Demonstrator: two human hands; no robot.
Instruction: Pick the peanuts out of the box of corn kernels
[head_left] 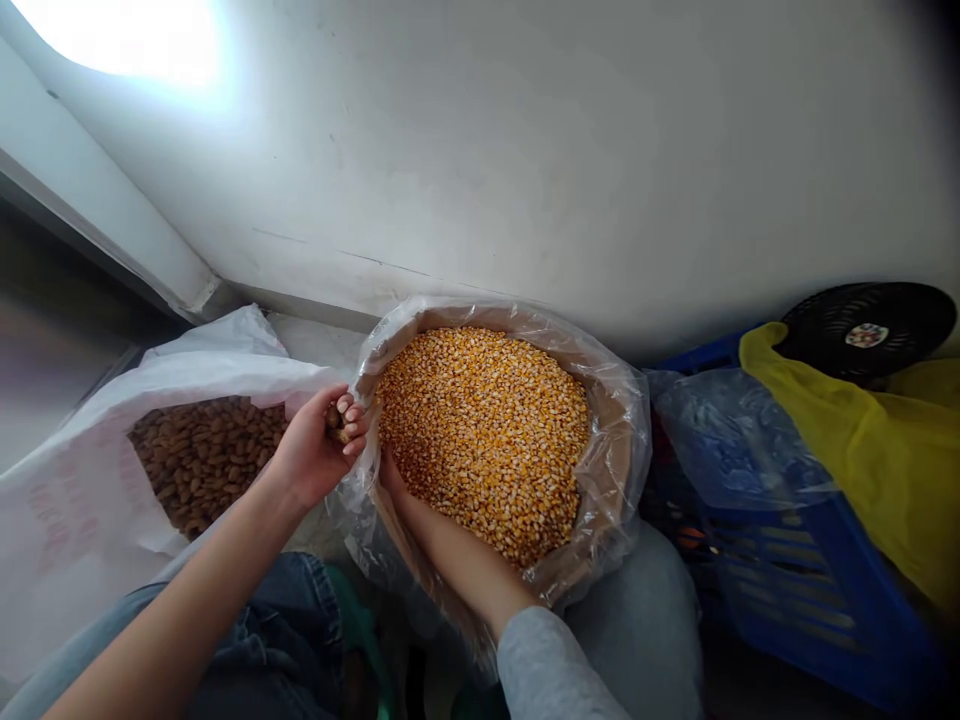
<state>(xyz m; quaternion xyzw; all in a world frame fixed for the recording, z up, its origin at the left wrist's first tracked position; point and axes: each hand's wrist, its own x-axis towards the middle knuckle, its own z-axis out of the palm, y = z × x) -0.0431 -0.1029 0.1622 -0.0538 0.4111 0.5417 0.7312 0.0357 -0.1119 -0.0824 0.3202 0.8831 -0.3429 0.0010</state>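
Observation:
My left hand [315, 450] is curled around a few brown almonds [334, 423], just above the rim of a clear plastic liner [619, 470]. The liner lines a sack filled with dried yellow corn kernels [487, 430]. My right hand [396, 480], in a grey sleeve, has its fingers sunk into the kernels near the liner's left edge, so they are hidden. To the left, a white woven sack [82, 490] lies open, with a heap of brown almonds [206, 460] inside.
A white wall [525, 170] rises just behind the sacks. At the right, a blue plastic crate [795, 590] holds a clear bag, with a yellow cloth [847, 430] draped on it. A round black fan [866, 330] sits behind them. My denim-covered leg [285, 620] lies below.

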